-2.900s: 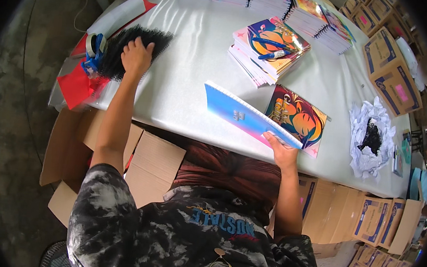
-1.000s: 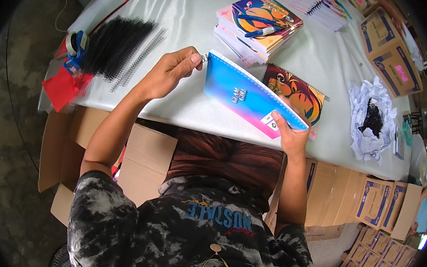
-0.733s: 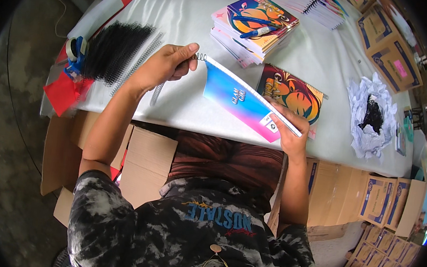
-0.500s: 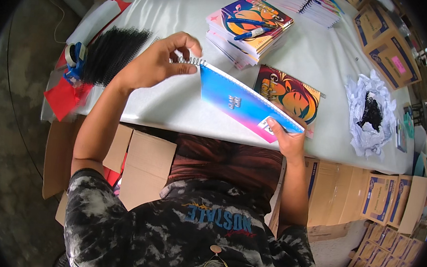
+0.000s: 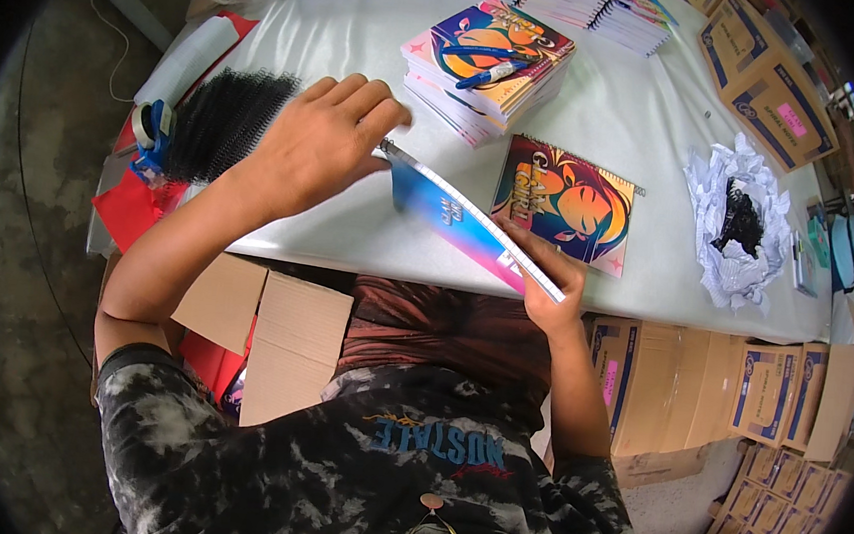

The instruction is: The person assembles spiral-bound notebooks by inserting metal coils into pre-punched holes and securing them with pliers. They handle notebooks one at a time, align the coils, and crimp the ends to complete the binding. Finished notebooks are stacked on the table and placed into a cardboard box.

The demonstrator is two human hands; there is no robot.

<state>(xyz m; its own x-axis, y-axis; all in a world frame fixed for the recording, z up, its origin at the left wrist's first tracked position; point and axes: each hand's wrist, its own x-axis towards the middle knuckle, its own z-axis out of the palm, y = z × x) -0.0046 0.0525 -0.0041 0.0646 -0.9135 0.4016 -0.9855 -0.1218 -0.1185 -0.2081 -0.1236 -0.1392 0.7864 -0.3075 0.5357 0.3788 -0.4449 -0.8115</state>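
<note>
My right hand (image 5: 552,283) grips the lower right end of a notebook (image 5: 451,212) with a blue-to-pink cover. The notebook is tilted above the table's near edge, its long bound edge upward. At its upper left end, my left hand (image 5: 329,141) is bent round the end of a thin spiral coil (image 5: 387,146), thumb below and fingers above; the hand hides most of the loose coil. Just behind my right hand, a second notebook (image 5: 567,206) with a colourful illustrated cover lies flat, a bit of coil sticking out at its right corner.
Farther back stands a notebook stack (image 5: 488,66) with blue pens (image 5: 492,71) on top. Black spiral coils (image 5: 223,120) and a blue tape dispenser (image 5: 151,135) lie left. Crumpled white paper (image 5: 745,177) holds black coils at the right. Cardboard boxes (image 5: 775,114) stand beyond it.
The notebook has turned so its bound edge shows more and its cover less. My left hand has rolled over, knuckles up, and now covers the loose coil; my left elbow has swung outward.
</note>
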